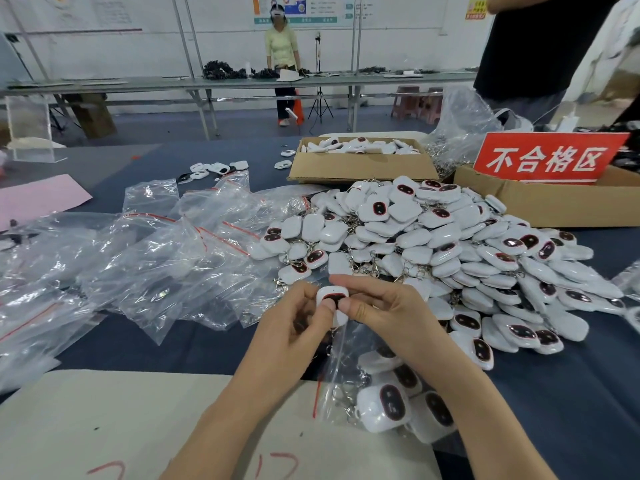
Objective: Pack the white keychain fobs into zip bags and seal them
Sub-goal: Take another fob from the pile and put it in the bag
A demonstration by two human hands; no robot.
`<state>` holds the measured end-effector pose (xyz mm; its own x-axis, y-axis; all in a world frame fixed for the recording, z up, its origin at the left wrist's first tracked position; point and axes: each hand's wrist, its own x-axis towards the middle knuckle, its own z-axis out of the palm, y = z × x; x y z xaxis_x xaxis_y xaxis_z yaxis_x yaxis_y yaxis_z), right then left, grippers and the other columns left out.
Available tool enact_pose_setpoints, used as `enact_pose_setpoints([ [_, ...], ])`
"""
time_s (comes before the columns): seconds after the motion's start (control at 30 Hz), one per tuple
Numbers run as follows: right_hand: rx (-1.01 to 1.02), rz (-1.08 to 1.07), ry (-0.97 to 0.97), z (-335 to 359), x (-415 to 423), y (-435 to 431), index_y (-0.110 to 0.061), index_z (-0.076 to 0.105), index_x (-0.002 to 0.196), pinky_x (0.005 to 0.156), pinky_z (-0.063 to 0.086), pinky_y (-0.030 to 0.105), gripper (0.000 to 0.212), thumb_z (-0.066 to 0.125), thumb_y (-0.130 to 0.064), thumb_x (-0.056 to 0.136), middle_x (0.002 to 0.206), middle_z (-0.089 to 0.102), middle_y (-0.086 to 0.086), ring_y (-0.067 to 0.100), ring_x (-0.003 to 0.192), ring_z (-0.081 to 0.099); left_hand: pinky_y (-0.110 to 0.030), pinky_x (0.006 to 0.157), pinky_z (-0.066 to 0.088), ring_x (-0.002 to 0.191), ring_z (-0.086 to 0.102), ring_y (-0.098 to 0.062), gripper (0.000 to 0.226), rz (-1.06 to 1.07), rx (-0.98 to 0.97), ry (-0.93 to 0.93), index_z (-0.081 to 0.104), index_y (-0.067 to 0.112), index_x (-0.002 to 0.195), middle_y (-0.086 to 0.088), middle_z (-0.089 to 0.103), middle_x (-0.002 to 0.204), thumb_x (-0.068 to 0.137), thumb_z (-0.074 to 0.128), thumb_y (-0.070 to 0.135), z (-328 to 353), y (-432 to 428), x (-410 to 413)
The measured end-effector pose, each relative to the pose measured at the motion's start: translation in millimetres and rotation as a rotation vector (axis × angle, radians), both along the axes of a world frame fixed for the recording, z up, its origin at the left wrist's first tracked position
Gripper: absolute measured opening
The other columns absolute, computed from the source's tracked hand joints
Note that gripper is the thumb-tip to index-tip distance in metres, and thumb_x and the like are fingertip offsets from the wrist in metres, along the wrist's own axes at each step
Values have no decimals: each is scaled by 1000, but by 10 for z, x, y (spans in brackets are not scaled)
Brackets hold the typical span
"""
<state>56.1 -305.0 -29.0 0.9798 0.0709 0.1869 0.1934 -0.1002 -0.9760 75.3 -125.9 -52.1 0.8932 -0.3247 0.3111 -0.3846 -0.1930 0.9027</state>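
Directly above the clear plastic zip bag [341, 372], the white rounded keychain fob [331, 297] points its long axis down at it. Left hand [294, 327] and right hand [384, 317] both pinch it in a narrow grip.

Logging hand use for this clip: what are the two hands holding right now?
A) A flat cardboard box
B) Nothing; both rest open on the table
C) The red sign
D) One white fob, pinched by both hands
D: fingers of the left hand and the right hand pinch a single white fob, with a zip bag already holding fobs just below it.
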Motion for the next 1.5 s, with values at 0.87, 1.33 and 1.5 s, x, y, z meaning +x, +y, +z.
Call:
enact_pose_setpoints([
  [0.87, 62, -68, 3, -46, 26, 7, -25, 74, 109, 77, 56, 15, 25, 70, -9, 91, 96, 79, -6, 10, 90, 74, -34, 70, 49, 80, 59, -27, 16, -59, -24, 47, 66, 35, 111, -3, 70, 90, 98, 64, 27, 7, 12, 11],
  [1.33, 90, -53, 2, -48, 47, -8, -26, 73, 109, 78, 57, 17, 26, 68, -8, 91, 99, 78, -5, 11, 93, 74, -33, 80, 53, 90, 67, -21, 17, -29, -5, 16, 64, 42, 114, 5, 75, 97, 98, 66, 35, -25, 6, 41],
  [1.5, 35, -50, -4, -55, 40, -13, -28, 66, 119, 83, 56, 19, 29, 69, -22, 90, 103, 77, -8, 9, 95, 73, -11, 71, 45, 88, 66, -2, 13, 152, 112, -129, 61, 52, 108, 24, 71, 96, 96, 61, 50, -62, 6, 37],
])
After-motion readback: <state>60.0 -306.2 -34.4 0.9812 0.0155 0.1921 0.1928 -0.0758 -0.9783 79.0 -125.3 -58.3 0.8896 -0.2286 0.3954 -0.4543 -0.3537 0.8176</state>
